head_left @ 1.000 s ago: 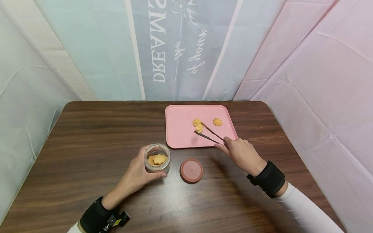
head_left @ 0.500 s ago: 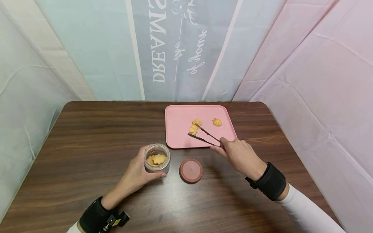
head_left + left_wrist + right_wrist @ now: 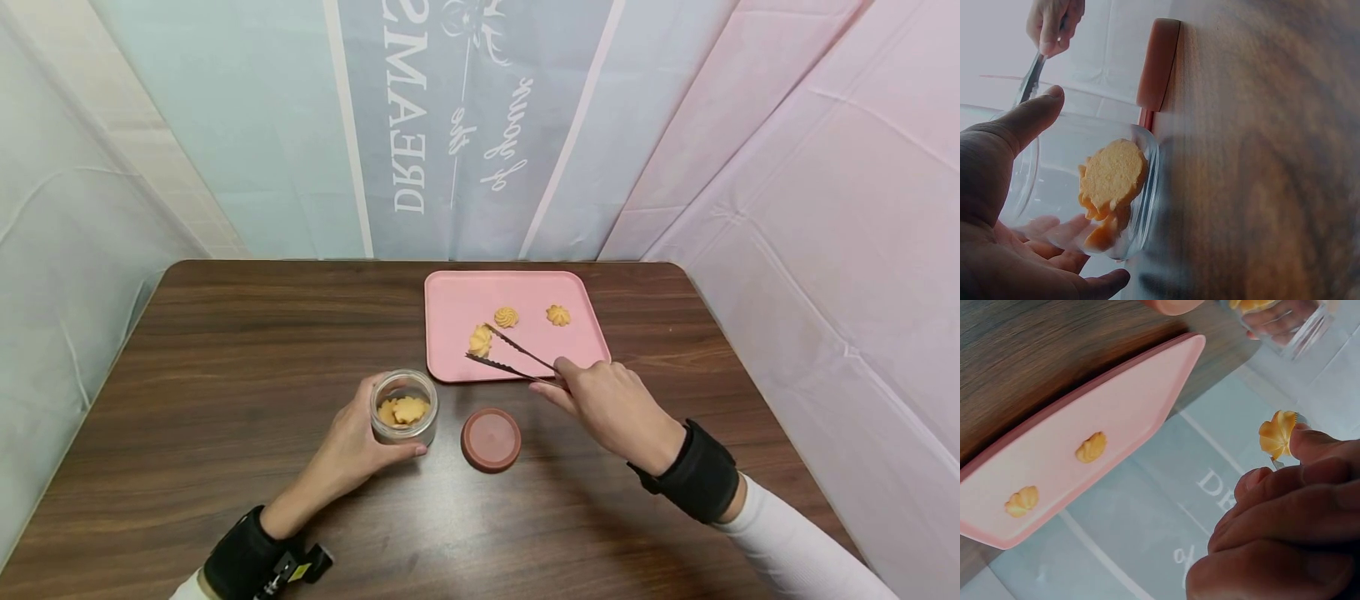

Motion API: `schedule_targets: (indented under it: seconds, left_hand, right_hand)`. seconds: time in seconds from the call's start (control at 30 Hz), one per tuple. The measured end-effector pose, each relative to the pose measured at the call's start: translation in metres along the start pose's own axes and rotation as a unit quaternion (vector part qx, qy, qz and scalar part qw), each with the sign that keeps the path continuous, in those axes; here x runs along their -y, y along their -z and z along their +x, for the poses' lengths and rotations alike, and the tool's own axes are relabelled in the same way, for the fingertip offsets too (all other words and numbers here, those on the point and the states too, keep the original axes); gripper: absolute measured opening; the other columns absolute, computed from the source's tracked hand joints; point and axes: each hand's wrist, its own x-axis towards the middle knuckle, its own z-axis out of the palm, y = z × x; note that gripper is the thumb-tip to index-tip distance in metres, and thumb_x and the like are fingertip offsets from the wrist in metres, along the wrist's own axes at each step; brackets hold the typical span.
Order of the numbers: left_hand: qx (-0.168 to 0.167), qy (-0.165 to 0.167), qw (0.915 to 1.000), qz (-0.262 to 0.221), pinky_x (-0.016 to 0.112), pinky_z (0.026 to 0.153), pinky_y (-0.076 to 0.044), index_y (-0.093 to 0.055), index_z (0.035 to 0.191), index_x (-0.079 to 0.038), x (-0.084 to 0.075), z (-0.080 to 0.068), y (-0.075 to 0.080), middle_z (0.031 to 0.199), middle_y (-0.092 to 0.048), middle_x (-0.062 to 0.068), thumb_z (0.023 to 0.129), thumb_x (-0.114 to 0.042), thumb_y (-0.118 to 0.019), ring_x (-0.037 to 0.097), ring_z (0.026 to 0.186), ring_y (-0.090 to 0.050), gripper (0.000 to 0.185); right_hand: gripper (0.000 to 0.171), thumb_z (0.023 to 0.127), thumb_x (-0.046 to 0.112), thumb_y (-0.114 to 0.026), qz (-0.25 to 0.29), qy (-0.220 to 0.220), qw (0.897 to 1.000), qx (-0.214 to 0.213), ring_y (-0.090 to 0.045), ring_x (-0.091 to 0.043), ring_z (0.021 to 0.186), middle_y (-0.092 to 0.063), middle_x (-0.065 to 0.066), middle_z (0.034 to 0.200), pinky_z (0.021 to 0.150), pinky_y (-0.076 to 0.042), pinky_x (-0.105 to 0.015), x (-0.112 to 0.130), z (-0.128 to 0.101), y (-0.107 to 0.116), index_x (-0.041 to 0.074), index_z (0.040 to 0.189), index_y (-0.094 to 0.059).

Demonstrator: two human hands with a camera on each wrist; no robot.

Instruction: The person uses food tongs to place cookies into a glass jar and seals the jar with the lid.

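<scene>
Right hand (image 3: pixel 611 404) grips tongs (image 3: pixel 510 360) pinching a cookie (image 3: pixel 480 340) above the pink tray (image 3: pixel 450 292). Left hand (image 3: pixel 352 446) wraps the jar (image 3: pixel 405 408) beside the lid (image 3: pixel 491 439). Backdrop reads "DREAMS", mirrored.

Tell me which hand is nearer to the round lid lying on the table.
Left, narrowly. The left hand grips the jar just left of the lid. The right hand sits up and to the lid's right, holding tongs over the tray.
</scene>
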Motion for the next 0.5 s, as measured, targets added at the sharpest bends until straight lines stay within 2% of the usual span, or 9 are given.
schedule_targets:
  seconds: [0.3, 0.5]
  left_hand:
    - [-0.003, -0.003, 1.0000, -0.005, 0.056, 0.101, -0.050, -0.047, 0.145, -0.004, 0.001, -0.001, 0.000, 0.135, -0.066, 0.018, 0.066, -0.022, -0.103, 0.034, 0.123, -0.064, 0.099]
    - [-0.003, -0.004, 0.9999, -0.009, 0.057, 0.102, -0.049, -0.047, 0.144, -0.004, 0.001, 0.000, 0.000, 0.136, -0.066, 0.018, 0.065, -0.022, -0.104, 0.036, 0.124, -0.064, 0.099]
  right_hand:
    - [0.042, 0.100, 0.041, -0.072, 0.006, 0.009, 1.000, 0.009, -0.035, -0.007, 0.045, -0.030, 0.012, 0.055, 0.042, -0.031, -0.028, 0.016, 0.003, 0.006, 0.018, 0.078, -0.045]
    - [0.042, 0.102, 0.043, -0.070, 0.001, 0.032, 0.999, 0.009, -0.035, -0.007, 0.044, -0.033, 0.012, 0.055, 0.042, -0.028, -0.026, 0.023, 0.006, 0.006, 0.018, 0.077, -0.046]
